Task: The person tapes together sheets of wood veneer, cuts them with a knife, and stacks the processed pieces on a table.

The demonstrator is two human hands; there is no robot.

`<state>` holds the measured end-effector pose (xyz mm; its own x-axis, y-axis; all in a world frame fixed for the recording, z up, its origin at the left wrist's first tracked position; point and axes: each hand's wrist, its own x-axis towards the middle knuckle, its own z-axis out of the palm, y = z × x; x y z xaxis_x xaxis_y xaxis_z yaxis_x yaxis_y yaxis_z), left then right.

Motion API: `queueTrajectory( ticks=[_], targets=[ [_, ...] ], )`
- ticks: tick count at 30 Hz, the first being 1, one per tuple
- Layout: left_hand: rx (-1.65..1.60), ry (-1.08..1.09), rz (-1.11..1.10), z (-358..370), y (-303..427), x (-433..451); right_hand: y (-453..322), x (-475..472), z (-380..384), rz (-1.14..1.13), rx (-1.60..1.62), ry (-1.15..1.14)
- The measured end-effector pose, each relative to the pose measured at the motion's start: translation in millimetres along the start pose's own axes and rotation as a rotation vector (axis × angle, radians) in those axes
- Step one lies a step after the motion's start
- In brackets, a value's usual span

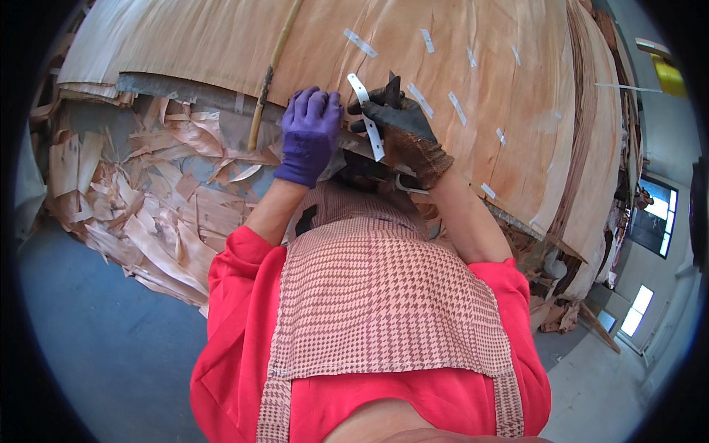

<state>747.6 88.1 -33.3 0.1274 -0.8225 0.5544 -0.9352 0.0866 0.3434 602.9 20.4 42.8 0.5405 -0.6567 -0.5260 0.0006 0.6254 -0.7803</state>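
My left hand (310, 130), in a purple glove, lies with its fingers together on the front edge of a wood veneer sheet (221, 50). Whether it grips the edge is hidden. My right hand (407, 124), in a worn black-and-brown glove, is just to its right over the veneer. A dark, pointed blade (392, 91) sticks up from that hand. Across its fingers runs a white strip with holes (365, 113), which looks like perforated tape. Short white tape pieces (421, 101) are stuck on the veneer, several of them along its cracks.
A thin wooden stick (271, 77) lies across the veneer and overhangs its front edge. Torn veneer scraps (166, 221) are heaped below on the left, beside the blue-grey floor (105, 332). Layered veneer edges (581, 111) rise at the right.
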Motion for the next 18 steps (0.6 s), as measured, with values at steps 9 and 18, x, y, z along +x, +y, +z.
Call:
queueTrajectory(
  ticks=[9,18],
  targets=[
    [0.012,0.080,-0.150,-1.5,10.5,-0.3,-32.2,42.7,7.2,-0.005,-0.505,-0.162],
    [-0.059,0.090,-0.157,10.0,4.9,-4.7,-23.7,57.3,-3.4,0.136,-0.685,-0.119]
  ],
)
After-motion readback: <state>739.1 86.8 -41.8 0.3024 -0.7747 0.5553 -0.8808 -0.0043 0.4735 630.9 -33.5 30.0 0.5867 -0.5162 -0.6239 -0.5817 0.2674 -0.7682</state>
